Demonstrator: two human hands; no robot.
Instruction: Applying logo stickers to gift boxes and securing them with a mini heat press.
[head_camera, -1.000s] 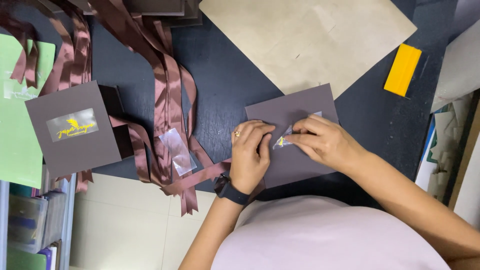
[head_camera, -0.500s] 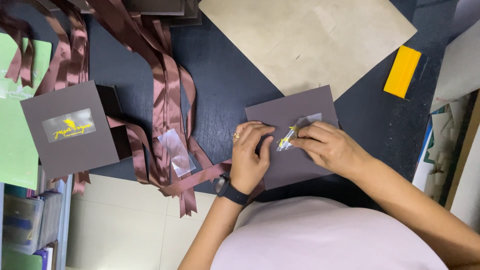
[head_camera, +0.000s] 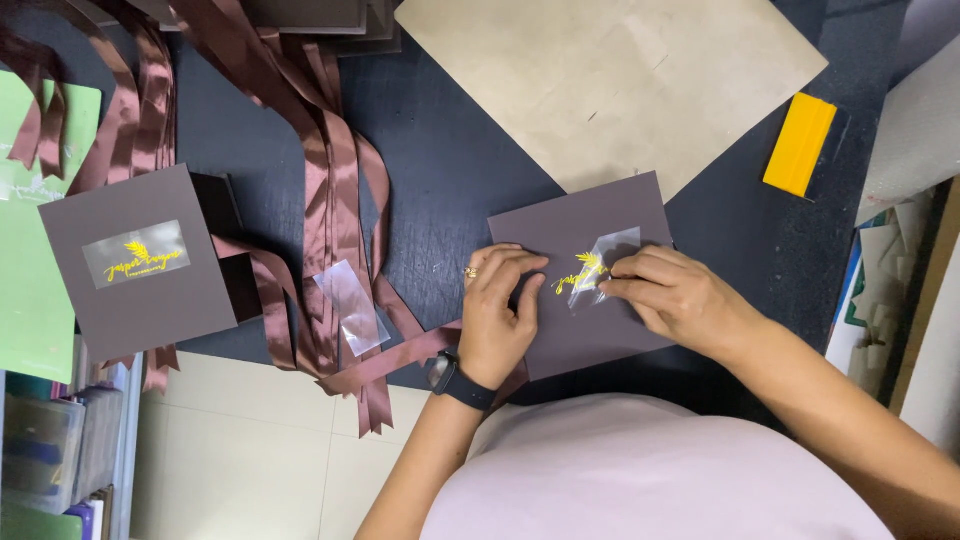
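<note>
The clear film (head_camera: 603, 262) stood peeled further back than half a second before: its corner had lifted off the brown card (head_camera: 585, 285) and the yellow foil design (head_camera: 580, 268) now lay bare on the card's face, where earlier the film still covered most of it. That suggested the design had taken to the card and the backing was coming away clean. The right hand (head_camera: 672, 300) had its grip pinched together on the film's lower edge, drawing it up and aside. The left hand (head_camera: 497, 315) pressed flat on the card, fingers spread rather than closed on anything, holding it against the dark bench (head_camera: 450, 170). To the left lay a spent film piece (head_camera: 350, 305) on brown ribbons (head_camera: 330, 190), and beyond them a finished brown box (head_camera: 135, 262). A yellow squeegee (head_camera: 800, 145) rested untouched at the right.
</note>
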